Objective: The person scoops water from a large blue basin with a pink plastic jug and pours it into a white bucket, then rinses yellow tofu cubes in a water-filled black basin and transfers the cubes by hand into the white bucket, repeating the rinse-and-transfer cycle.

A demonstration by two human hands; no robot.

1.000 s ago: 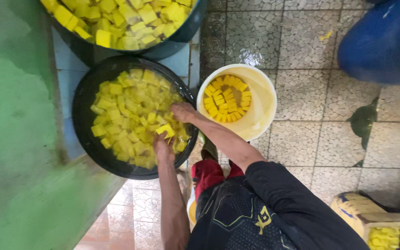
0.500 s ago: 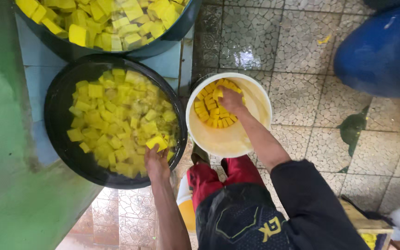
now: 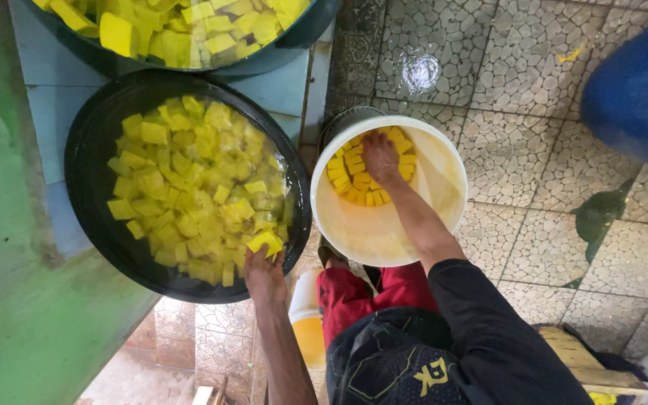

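Left hand [image 3: 264,274] pinches one yellow cube [image 3: 265,242] at the near rim of the black basin [image 3: 84,150]; right hand [image 3: 381,155] lies flat, fingers narrow, on the stacked cubes [image 3: 350,172] in the white bucket [image 3: 444,187]. Risk: the wet, glossy, soft-looking cube could slip or crumble under pressure, and the stacked rows could topple.

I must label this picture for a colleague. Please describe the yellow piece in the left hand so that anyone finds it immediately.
Start at the black basin of yellow cubes in water. At its near rim, the left hand lifts one yellow block. It alone is out of the water, pinched by fingertips.
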